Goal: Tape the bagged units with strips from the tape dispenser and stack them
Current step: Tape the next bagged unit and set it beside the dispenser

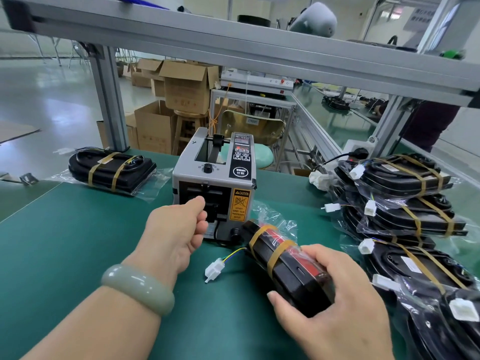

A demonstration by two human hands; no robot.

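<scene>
I'm over a green bench mat (78, 242) in a factory hall. Nearest, my right hand (335, 305) grips the near end of a bagged unit (283, 266) already banded twice with tan tape. My left hand (176, 229) curls at the tape dispenser (215, 183) outlet; I cannot tell whether it pinches a strip. A stack of taped units (415, 216) lies right, and cardboard boxes (181, 84) stand beyond.

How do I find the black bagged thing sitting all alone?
Find the grey tape dispenser on the green table. Look left, by the metal post: the bagged unit lies flat there. It lies alone; the pile of others is on the right.
</scene>
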